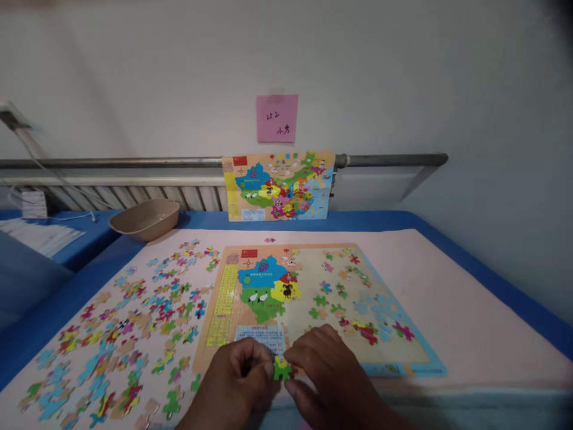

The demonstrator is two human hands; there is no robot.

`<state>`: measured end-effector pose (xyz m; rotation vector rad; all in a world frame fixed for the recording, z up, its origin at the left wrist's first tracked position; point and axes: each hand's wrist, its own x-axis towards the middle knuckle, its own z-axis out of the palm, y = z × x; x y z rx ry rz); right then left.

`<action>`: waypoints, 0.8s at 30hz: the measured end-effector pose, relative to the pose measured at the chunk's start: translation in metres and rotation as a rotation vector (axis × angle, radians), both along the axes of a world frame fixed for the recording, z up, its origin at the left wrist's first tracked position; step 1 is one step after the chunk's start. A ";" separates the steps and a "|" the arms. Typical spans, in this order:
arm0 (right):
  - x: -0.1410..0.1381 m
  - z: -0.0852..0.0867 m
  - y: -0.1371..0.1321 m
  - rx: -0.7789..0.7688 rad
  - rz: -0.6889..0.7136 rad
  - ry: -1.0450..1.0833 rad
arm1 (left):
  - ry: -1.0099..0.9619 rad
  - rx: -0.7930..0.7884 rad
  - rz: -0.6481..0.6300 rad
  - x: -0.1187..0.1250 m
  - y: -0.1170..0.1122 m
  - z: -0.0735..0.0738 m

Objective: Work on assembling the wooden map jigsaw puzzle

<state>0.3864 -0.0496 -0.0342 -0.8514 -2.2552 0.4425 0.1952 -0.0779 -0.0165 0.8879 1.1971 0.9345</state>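
Observation:
A green and yellow jigsaw piece (282,370) is pinched between my two hands, over the front edge of the puzzle board (423,356). My left hand (239,376) is closed, with thumb and forefinger at the piece's left side. From the right, the bent fingers and thumb of my right hand (329,373) grip it. Whether it is one piece or two joined is too small to tell. The left part of the board shows an assembled map picture (259,275). Several loose pieces lie on its bare right part, among them a pink one (403,330).
Many loose pieces (165,304) are scattered over the pink cloth (465,286) on the left. A beige basin (145,220) stands at the back left. A finished map picture (280,186) leans upright at the back, below a pink note (277,118) and before a metal pipe (394,160).

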 end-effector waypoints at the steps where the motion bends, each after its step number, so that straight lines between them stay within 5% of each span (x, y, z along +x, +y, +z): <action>1: 0.000 0.001 0.000 0.004 -0.001 0.002 | 0.000 -0.004 0.002 0.001 0.000 0.001; 11: 0.002 0.003 0.003 -0.027 -0.061 -0.006 | 0.151 0.018 0.001 -0.006 0.002 -0.003; 24: 0.001 0.002 0.004 -0.020 -0.054 -0.009 | 0.112 -0.015 -0.018 -0.004 0.002 -0.009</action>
